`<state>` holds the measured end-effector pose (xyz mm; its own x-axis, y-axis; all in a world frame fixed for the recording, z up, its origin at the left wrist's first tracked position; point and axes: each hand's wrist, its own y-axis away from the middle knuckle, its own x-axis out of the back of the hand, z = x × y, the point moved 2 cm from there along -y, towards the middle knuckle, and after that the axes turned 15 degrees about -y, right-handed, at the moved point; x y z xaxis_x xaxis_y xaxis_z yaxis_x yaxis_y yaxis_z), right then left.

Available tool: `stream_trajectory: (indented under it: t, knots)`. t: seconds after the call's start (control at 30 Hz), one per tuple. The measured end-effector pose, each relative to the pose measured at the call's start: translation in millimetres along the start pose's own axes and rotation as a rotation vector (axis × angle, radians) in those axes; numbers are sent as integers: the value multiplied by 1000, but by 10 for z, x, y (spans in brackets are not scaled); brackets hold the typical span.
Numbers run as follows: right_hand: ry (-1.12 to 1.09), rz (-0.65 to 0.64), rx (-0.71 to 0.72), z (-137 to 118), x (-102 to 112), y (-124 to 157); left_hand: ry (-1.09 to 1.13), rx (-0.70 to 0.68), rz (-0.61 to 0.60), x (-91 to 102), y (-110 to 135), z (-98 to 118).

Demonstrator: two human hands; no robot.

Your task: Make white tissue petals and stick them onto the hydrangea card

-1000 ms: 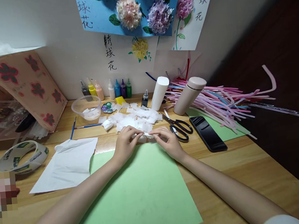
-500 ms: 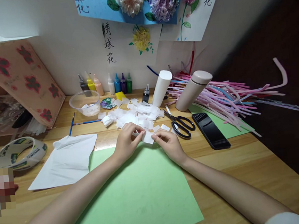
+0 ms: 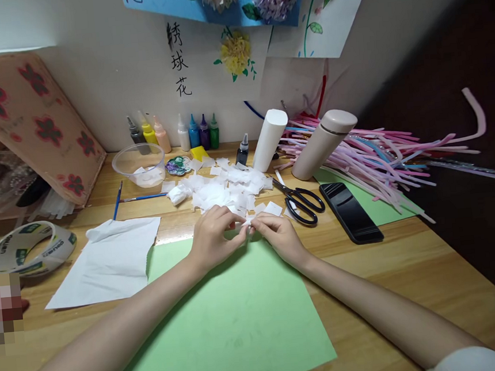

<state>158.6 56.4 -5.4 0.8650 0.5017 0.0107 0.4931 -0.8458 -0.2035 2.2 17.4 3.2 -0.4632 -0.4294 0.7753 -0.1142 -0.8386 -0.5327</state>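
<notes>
A small piece of white tissue paper (image 3: 248, 222) is pinched between the fingertips of both hands, gathered and mostly covered by them. My left hand (image 3: 216, 236) grips it from the left, my right hand (image 3: 280, 236) from the right, with the fingertips nearly meeting. Both hands are over the top edge of a green sheet of paper (image 3: 237, 319). Just beyond them lies a loose pile of white tissue squares (image 3: 222, 190). Black-handled scissors (image 3: 303, 203) rest close to my right hand.
A phone (image 3: 351, 212), a thermos (image 3: 324, 144) and pipe cleaners (image 3: 384, 162) lie to the right. At left are a tape roll (image 3: 32, 249), a white tissue sheet (image 3: 111, 266) and a clear bowl (image 3: 138, 166). Paint bottles (image 3: 194, 133) line the wall.
The tissue square, held flat and spread before, is now gathered between the fingertips. Both hands have come closer together. The view has tilted slightly downward.
</notes>
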Motion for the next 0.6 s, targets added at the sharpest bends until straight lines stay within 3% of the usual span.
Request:
stream_trajectory:
  t: [0.6]
  knots:
    - [-17, 4, -86, 77, -2, 5, 30, 3, 26, -31, 21, -41]
